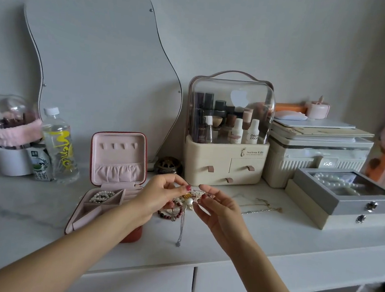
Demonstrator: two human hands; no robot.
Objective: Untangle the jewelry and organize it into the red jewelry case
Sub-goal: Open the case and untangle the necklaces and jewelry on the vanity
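Head view: jewelry tangle [188, 197] pinched btwn left hand [160, 195] & right hand [219, 208] fingertips.

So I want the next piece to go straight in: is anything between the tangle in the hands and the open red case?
Nothing visible blocks it. The left hand and right hand pinch the tangled jewelry just right of the open red jewelry case. Only the left forearm crosses over the case's near right corner; its pearl bracelet fills one back compartment.

Two hands [160, 196] [216, 207], one red jewelry case [115, 181], two stacked boxes [344, 199], one cosmetics organizer [228, 130], one water bottle [59, 144].
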